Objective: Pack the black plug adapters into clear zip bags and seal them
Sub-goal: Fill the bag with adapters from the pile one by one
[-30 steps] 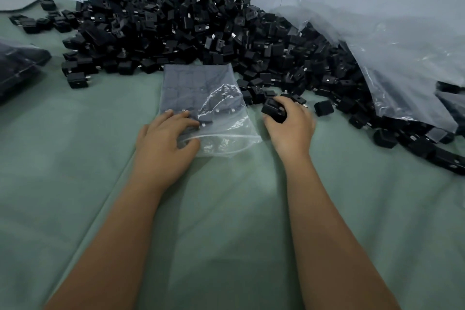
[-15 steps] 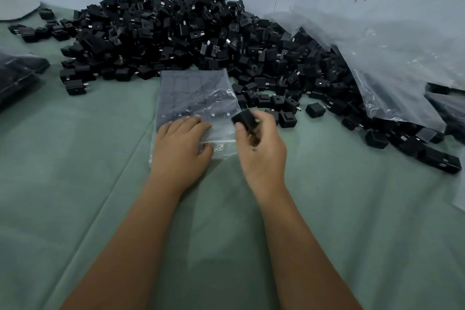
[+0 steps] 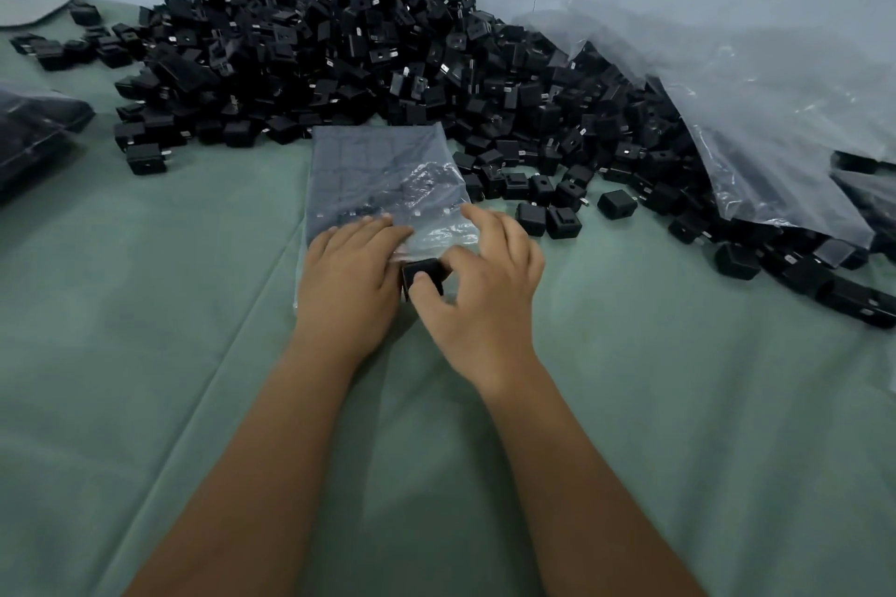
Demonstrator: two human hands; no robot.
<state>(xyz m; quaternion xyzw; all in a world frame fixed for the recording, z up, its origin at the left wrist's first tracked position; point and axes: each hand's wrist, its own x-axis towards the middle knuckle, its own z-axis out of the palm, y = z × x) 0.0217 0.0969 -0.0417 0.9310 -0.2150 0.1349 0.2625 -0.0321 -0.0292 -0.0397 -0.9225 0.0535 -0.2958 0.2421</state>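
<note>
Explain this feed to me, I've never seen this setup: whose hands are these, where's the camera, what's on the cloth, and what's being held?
There is no machine: a person works bare-handed, filmed by one camera on their head looking down. On the green cloth lies a big pile of black plug adapters and, nearer, a clear zip bag already partly filled. The left hand presses flat on the bag near its open end. The right hand pinches one adapter at the bag's mouth. Large plastic sheeting covers the pile's right side.
</note>
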